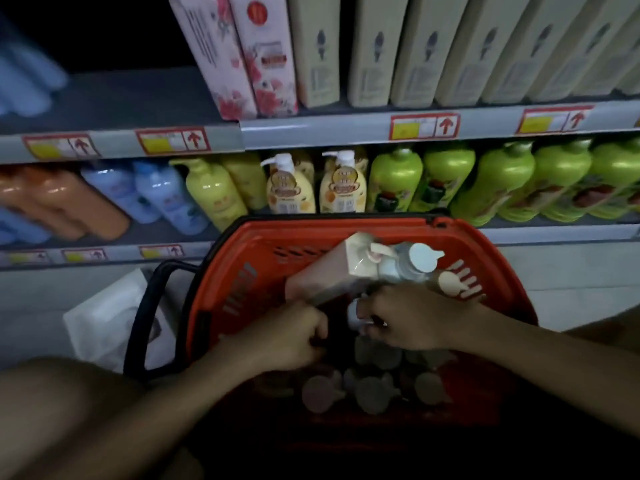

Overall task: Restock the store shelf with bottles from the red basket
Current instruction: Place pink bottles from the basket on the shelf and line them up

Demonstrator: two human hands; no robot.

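The red basket (242, 271) stands on the floor before the shelf, with several pump bottles inside, their round caps (374, 393) showing in the dark bottom. A brownish square pump bottle (329, 275) leans up out of the basket beside a clear bottle with a white cap (420, 258). My left hand (291, 336) is curled inside the basket at the base of the brownish bottle; what it holds is hidden. My right hand (412, 318) grips a small white-capped bottle (355, 315) near the middle of the basket.
The lower shelf (554, 233) carries orange, blue, yellow and green bottles (394, 181) in a row. The upper shelf (121, 98) holds pink and cream boxes, with bare space at its left. A white package (104, 317) lies left of the basket's black handle (145, 306).
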